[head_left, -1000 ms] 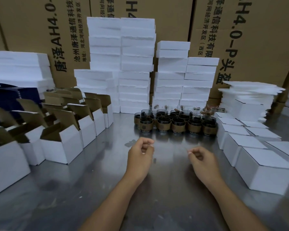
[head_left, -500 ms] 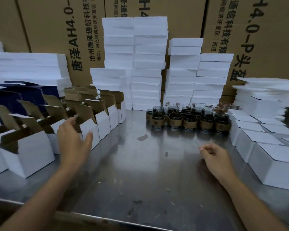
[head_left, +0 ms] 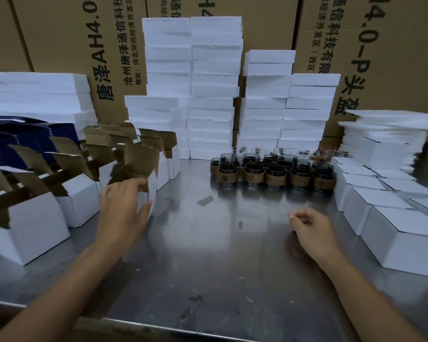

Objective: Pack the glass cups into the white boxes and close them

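Your left hand [head_left: 124, 211] grips an open white box [head_left: 140, 159]; your right hand [head_left: 311, 228] lies loosely curled, empty. Yank it, and the neighbouring boxes [head_left: 80, 206] may topple.

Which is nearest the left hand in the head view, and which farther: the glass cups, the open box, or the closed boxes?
1. The open white box, gripped by the left hand.
2. The glass cups, centre back.
3. The closed white boxes, far right.

Steel table [head_left: 215, 255], brown cartons [head_left: 269, 21] behind
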The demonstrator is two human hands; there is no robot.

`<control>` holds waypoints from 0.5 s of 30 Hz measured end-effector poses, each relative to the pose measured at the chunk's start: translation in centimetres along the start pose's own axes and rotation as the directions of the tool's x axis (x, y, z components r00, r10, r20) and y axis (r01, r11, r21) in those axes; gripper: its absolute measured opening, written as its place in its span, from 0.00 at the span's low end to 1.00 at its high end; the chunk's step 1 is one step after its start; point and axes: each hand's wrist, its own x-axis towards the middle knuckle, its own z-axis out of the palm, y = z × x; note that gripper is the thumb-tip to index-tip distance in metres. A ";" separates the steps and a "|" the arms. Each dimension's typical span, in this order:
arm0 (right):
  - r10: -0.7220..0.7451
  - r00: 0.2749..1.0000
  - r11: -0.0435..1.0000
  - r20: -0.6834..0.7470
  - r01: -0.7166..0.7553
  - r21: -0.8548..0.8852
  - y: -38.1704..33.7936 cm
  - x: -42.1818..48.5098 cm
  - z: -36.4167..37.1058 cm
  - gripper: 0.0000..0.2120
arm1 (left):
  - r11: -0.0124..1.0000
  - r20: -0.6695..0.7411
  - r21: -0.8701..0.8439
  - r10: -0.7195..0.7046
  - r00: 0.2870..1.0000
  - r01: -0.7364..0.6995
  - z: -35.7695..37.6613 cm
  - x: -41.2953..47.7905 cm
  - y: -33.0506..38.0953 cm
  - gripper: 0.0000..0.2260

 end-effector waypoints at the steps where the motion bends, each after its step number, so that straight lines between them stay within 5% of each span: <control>1: 0.000 1.000 1.000 0.002 0.000 -0.002 0.0 0.0 0.0 0.07 | 0.999 0.004 -0.034 0.028 1.000 -0.028 0.3 -0.1 1.2 0.17; 8: -0.009 1.000 1.000 0.009 0.009 0.010 -0.3 -0.1 0.2 0.09 | 0.949 -0.030 -0.223 0.220 0.975 -0.221 4.6 -1.8 11.9 0.14; 15: -0.056 0.998 0.974 -0.029 0.061 0.216 -1.3 0.1 0.2 0.07 | 0.875 -0.006 -0.318 0.382 0.924 -0.364 7.6 -3.2 17.8 0.14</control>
